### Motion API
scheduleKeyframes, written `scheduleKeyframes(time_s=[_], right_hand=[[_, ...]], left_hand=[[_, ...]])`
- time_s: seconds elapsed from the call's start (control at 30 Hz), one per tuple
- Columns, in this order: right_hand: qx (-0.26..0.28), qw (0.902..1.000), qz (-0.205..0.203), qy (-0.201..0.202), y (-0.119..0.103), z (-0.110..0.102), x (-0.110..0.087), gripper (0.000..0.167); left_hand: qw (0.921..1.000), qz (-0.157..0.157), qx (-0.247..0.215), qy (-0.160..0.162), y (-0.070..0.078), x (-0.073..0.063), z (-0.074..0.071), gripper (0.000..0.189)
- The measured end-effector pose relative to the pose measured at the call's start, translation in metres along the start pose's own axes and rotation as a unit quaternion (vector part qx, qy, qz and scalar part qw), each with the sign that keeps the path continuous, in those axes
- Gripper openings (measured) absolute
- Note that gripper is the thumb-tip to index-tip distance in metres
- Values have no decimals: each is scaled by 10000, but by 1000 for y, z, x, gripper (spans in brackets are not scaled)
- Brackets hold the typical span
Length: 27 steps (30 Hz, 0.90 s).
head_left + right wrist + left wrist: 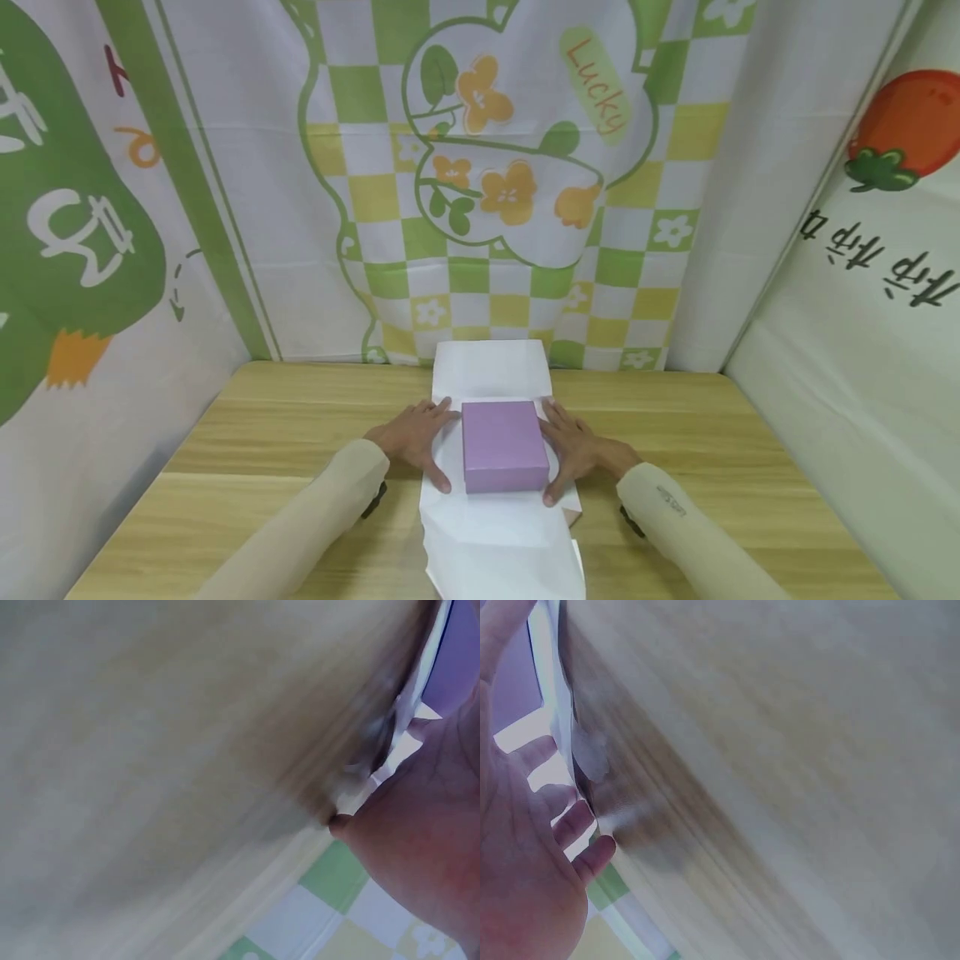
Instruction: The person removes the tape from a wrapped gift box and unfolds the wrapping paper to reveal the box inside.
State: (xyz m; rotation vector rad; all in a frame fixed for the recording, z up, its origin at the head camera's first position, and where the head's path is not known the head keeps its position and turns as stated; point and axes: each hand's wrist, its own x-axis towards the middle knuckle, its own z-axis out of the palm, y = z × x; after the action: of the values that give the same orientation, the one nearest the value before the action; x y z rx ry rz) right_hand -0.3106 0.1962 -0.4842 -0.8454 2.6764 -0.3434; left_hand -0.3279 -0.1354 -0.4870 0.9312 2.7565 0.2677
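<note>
A purple box (504, 446) sits on a long sheet of white paper (498, 546) in the middle of the table. My left hand (417, 437) lies on the paper at the box's left side, thumb and fingers spread apart. On the other side, my right hand (576, 448) is also spread, its fingertips right at the box's right edge and its thumb on the paper near the front corner. In the left wrist view the fingers (574, 823) reach over the paper's edge. The right wrist view hides most of that hand's fingers behind the palm (420, 840).
The wood-grain table (300, 417) extends on both sides of the paper. A green-and-white checked curtain (517, 300) hangs at the back, with printed cloth walls left and right. The paper's far flap (491, 367) reaches the table's back edge; its near end is torn and uneven.
</note>
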Motion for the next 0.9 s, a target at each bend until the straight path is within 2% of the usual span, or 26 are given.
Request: scheduleKeyframes(time_s=[0.13,0.3,0.43,0.53,0.7,0.8,0.9], right_hand=[[-90,9997,-187,156,0,-1,2,140],[-264,9986,-362,295,-5,-1,0,140],[-569,9978,-244,225,-16,-3,-5,147],[-759,9971,-23,7,-22,-5,-9,149],[-622,9966,420,-353,-23,-5,-11,143],[-452,9976,414,-335,-22,-6,-10,144],[-537,9979,308,-203,-23,-8,-8,146]], left_hand=[[9998,-73,131,-105,2,1,-2,126],[9995,112,226,-165,6,-2,-2,124],[9989,248,295,-272,10,-6,0,126],[9985,300,335,-312,12,-8,5,127],[9989,363,229,-193,10,-14,12,123],[9985,474,262,-37,9,-16,12,123],[9974,605,360,115,10,-15,9,123]])
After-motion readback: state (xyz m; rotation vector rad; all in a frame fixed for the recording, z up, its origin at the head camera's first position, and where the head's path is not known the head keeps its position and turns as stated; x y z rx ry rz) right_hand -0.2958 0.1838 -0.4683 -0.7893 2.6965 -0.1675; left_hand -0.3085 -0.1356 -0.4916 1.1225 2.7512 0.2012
